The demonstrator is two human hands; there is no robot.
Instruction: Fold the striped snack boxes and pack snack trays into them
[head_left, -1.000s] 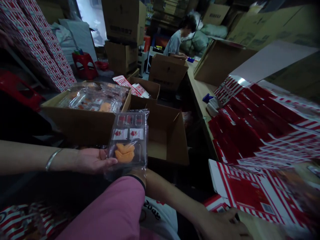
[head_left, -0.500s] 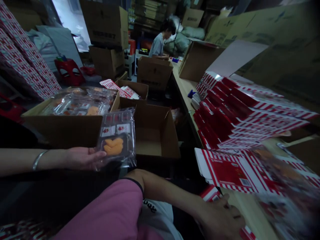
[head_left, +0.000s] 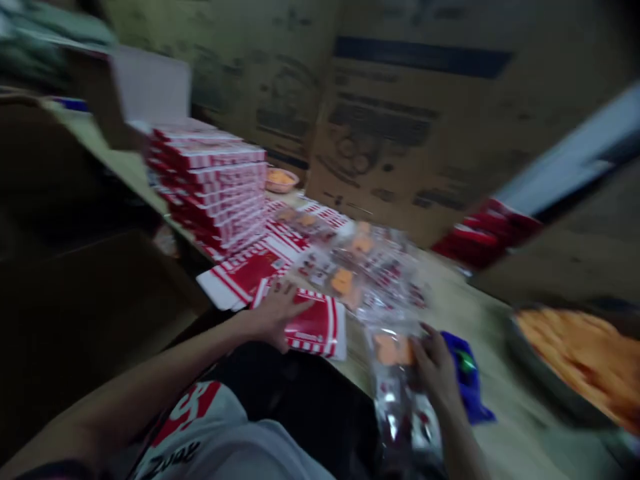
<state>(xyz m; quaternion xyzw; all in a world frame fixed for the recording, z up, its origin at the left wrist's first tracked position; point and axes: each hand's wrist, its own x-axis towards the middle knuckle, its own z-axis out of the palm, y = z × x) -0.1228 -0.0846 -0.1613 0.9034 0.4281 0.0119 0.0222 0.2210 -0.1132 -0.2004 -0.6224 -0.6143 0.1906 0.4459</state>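
My left hand (head_left: 273, 319) lies on a flat red-and-white striped carton (head_left: 317, 328) near the table's front edge, its fingers spread over the top. To the right, my right hand (head_left: 436, 363) has its fingers closed at the edge of a clear plastic-wrapped tray (head_left: 393, 353); orange pieces and small white sachets show through. Blur hides exactly how the fingers grip. Beyond both hands, several more wrapped trays (head_left: 370, 267) lie in a loose pile. Another striped carton (head_left: 245, 270) lies flat just left of my left hand.
A tall stack of striped cartons (head_left: 215, 187) stands back left. A blue packet (head_left: 465, 377) lies right of my right hand. A large bowl of orange pieces (head_left: 580, 353) sits far right, a small pink bowl (head_left: 281, 180) at the back. Large cardboard boxes (head_left: 380, 133) wall the rear.
My view has swung right towards the table. A co-worker's braceleted hand holding a wrapped tray has left the view. My right hand has come into sight at a wrapped tray.
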